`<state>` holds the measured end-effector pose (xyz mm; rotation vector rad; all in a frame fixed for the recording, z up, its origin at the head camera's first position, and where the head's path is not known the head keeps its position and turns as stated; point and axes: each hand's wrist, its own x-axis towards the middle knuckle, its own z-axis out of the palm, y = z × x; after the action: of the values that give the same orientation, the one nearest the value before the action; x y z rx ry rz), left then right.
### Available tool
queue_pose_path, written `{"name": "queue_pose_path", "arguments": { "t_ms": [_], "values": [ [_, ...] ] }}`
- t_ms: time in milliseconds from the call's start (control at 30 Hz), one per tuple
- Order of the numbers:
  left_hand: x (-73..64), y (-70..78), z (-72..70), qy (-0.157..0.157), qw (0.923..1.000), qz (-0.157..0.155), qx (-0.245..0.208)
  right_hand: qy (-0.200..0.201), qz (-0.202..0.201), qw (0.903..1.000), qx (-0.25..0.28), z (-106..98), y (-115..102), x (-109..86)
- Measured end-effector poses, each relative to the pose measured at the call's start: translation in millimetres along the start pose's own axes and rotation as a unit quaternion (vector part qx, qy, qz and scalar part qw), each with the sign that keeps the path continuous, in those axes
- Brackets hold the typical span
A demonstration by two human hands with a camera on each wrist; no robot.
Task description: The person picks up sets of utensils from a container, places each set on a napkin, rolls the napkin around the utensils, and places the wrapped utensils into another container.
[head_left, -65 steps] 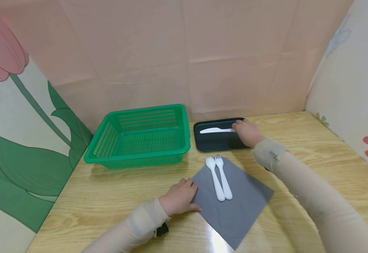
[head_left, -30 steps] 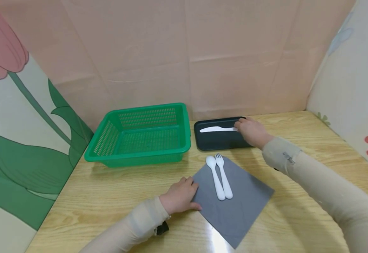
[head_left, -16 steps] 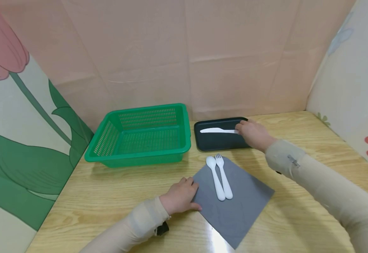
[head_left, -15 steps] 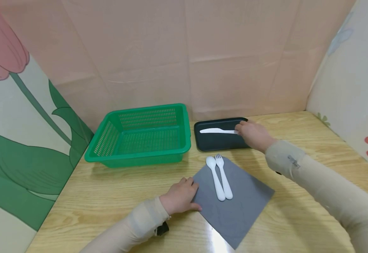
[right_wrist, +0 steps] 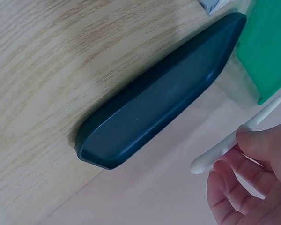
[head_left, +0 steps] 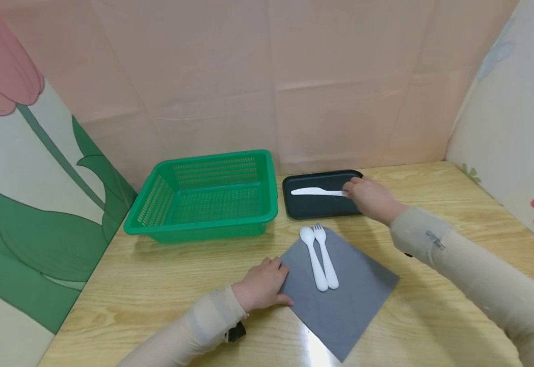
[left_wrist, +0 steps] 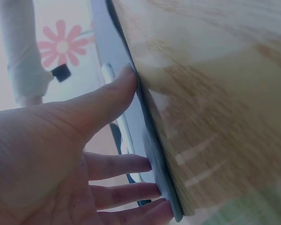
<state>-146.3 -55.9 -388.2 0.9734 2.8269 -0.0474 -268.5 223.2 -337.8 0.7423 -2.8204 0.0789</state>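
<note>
In the head view my right hand (head_left: pixel 371 198) pinches the handle of a white knife (head_left: pixel 314 191) over the black tray (head_left: pixel 322 209), its blade pointing left. The right wrist view shows thumb and fingertips on the knife (right_wrist: pixel 215 152), with the round handle end sticking out past them. My left hand (head_left: pixel 261 284) rests at the left edge of a square grey napkin (head_left: pixel 354 295). Its thumb and fairly straight fingers touch the napkin's edge in the left wrist view. Side by side on the napkin lie a white spoon (head_left: pixel 315 260) and a white fork (head_left: pixel 326 260).
A green perforated basket (head_left: pixel 203 225) stands on the wooden table (head_left: pixel 180 285), left of the tray. A pink-beige sheet (head_left: pixel 340 92) hangs behind the table, and printed panels flank both sides.
My right hand has shifted slightly right and nearer, and more of the knife shows beyond its fingers. My left hand, the napkin, the spoon and the fork keep their places.
</note>
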Motion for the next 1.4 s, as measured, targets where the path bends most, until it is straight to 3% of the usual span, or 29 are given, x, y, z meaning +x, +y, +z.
{"name": "queue_pose_path", "arguments": {
  "t_ms": [1167,1400],
  "values": [
    [0.9,-0.5,0.2,-0.009,1.0,-0.004,-0.002,-0.011,0.007,0.999,0.043,-3.4,-3.4,-26.5],
    [1.4,-1.6,-0.2,-0.009,0.9999,-0.004,-0.004,0.003,-0.005,0.999,0.045,-2.7,-5.3,-31.4]
  ]
}}
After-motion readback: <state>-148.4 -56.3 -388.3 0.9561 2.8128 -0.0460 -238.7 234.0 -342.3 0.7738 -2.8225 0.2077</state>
